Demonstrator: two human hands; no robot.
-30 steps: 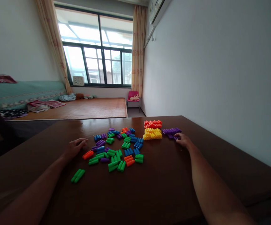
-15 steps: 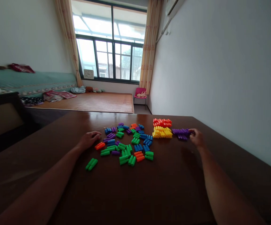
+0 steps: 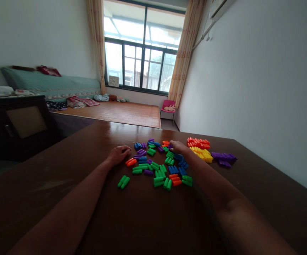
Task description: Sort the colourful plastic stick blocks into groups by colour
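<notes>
My right hand [image 3: 179,147] reaches over the far right part of a loose spread of plastic blocks shaped like joined tubes. Its fingertips are closed on a purple block [image 3: 170,146], which they partly cover. My left hand [image 3: 118,155] rests on the table left of the spread, fingers loosely bent and apart from the thumb, holding nothing. Nearest to it are purple blocks [image 3: 141,152] and an orange block [image 3: 130,162]. Green blocks [image 3: 160,173] lie in the middle and front. My right forearm passes close to the blue blocks [image 3: 173,170] and hides some.
On the right of the brown table [image 3: 143,219] stand grouped rows of red-orange blocks [image 3: 198,143], yellow blocks [image 3: 201,154] and purple blocks [image 3: 224,158]. One green block [image 3: 123,182] lies apart at front left. Beyond are a bed [image 3: 121,112] and a pink chair [image 3: 168,105].
My right hand has left the purple row at the right and moved left to a purple block in the spread. My left hand stays beside the spread. The view has turned left.
</notes>
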